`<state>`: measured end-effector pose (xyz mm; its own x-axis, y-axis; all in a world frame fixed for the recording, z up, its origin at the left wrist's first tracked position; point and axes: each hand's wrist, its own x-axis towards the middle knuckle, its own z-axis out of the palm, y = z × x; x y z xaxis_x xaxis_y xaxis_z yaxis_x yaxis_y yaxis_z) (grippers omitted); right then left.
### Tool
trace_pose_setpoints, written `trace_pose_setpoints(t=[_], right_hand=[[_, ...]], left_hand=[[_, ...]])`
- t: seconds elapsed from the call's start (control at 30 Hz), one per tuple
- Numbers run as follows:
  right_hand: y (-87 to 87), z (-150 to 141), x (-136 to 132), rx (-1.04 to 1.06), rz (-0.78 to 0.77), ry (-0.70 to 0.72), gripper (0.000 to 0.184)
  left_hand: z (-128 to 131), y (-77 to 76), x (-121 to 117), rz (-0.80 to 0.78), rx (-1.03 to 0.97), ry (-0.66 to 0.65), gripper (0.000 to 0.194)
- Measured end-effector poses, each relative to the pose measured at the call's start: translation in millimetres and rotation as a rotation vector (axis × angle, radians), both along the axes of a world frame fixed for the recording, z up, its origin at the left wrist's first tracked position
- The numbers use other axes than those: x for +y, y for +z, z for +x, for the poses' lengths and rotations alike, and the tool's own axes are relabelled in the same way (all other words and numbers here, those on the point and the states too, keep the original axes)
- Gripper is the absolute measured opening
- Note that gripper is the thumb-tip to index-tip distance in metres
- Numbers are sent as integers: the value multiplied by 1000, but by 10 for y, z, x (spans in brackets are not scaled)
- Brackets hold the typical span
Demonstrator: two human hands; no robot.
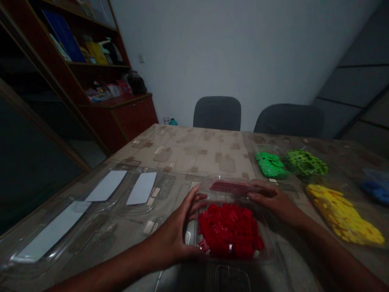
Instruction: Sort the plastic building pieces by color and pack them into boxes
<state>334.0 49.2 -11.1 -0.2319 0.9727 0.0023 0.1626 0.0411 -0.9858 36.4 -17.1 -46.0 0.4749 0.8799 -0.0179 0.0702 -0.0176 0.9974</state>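
Observation:
In front of me is a clear plastic container (269, 247) filled with small red plastic pieces (231, 231). My left hand (178, 233) grips its left side, the thumb at the near corner and the fingers at the far one. Along the container's far side is its clear lid (223, 182), showing a red tint. My right hand (270, 198) closes on the lid's right end, thumb toward me and fingers behind. The red pieces are uncovered from above, though their exact shapes are too dim to make out.
To the right lie packs of green pieces (270, 164), lighter green pieces (306, 162), yellow pieces (345, 215) and blue pieces (377, 190). On the left are clear trays with white cards (142, 188). Two grey chairs (217, 111) stand beyond the patterned table (194, 146).

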Motion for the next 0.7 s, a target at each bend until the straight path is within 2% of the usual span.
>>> trace_pose_setpoints(t=[0.1, 0.17, 0.33, 0.4, 0.53, 0.7], right_hand=[[-19, 22, -33, 63, -64, -24, 47], [-7, 34, -41, 119, -110, 16, 48], [-14, 34, -66, 184, -207, 111, 44], [-51, 23, -106, 204, -255, 78, 41], [-103, 23, -192, 277, -292, -22, 35], [-35, 76, -253, 266, -261, -39, 33]], left_hand=[[-36, -40, 10, 44, 6, -44, 148], [-40, -51, 14, 64, 13, -29, 151], [-17, -10, 33, 116, 54, 25, 141], [-20, -6, 42, 122, 59, 3, 138], [-27, -32, 46, 119, 47, -62, 148], [29, -47, 22, 156, 124, -93, 153]])
